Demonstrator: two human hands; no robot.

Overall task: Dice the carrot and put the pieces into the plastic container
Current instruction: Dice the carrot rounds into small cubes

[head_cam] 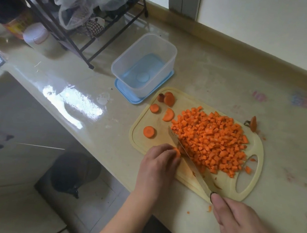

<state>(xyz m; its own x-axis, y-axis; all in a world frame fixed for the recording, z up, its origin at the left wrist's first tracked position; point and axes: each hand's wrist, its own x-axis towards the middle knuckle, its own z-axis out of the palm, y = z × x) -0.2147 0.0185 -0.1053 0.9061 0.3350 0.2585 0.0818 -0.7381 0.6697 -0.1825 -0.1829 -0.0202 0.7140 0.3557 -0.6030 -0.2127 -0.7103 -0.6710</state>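
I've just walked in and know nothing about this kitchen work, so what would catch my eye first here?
The big heap of diced carrot on the pale cutting board stands out. At its near edge the left hand holds a carrot piece against the knife, gripped by the right hand. Beyond the board, the clear plastic container holds no carrot.

One view only, from a camera worn on the person's head, looking forward and steeply down. It sits close above the near edge of the table [207,80], with both forearms entering from the bottom of the frame. The wide lens bends straight lines, so the table runs diagonally from upper left to lower right. The cutting board [250,191] lies centre-right, the wall at top right, the floor at lower left.
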